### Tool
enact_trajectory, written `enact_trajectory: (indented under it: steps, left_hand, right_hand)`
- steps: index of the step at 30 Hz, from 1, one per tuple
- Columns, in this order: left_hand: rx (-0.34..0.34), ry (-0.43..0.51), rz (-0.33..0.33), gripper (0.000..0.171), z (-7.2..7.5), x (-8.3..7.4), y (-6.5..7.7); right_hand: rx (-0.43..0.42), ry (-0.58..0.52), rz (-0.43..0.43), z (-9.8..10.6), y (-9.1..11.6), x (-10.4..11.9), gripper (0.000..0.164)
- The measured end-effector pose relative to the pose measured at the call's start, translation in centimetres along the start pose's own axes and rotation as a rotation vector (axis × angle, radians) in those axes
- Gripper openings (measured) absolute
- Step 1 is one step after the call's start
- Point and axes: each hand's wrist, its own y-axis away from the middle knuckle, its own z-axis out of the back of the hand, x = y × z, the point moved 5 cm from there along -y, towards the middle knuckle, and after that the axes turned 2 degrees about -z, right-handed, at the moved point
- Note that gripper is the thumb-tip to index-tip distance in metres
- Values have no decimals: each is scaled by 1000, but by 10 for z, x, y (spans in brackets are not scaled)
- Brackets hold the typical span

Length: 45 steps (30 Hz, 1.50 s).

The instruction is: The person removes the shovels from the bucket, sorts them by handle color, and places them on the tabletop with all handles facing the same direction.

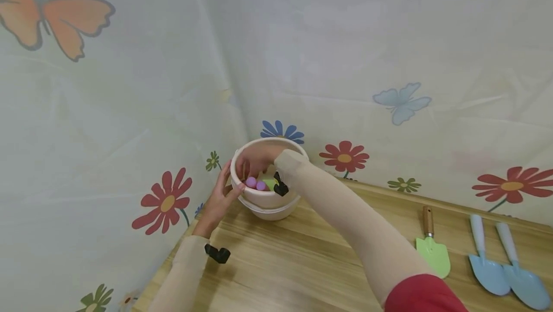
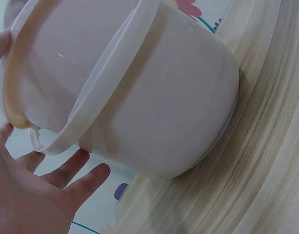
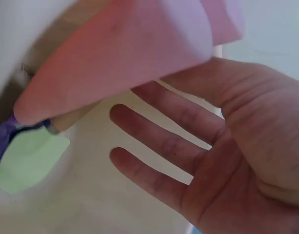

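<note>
Two pink handles (image 3: 125, 56), two blue trowels (image 1: 490, 274)

Long cream sleeves cover both arms: the left sleeve (image 1: 179, 273) and right sleeve (image 1: 350, 216) look plain and patternless to me. Farther up the right arm sits a red outer sleeve (image 1: 421, 295). A small, knobby black fitting (image 1: 217, 253) juts from the left cuff, its black twin (image 1: 281, 185) from the right.

pink handles (image 3: 120, 63): top cut, right wrist | bucket (image 2: 178, 87): top cut, left wrist | orange butterfly (image 1: 78, 12): cut left, head
</note>
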Motion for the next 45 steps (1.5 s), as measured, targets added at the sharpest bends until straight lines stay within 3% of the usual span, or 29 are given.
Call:
enact_trajectory:
  steps: [11,18,25,45]
  left_hand:
    - [-15,11,-2,78,7,0,0]
    - [-8,26,-8,77,-4,0,3]
    - [-13,11,-38,79,-11,0,2]
    - [0,8,-93,77,-20,-2,4]
  right_hand:
    - [51,-16,-71,3,0,7,29]
    - [76,-13,-174,-3,-15,-11,32]
    - [144,10,-174,-8,-18,-22,32]
    - [68,140,-173,-13,-23,-29,18]
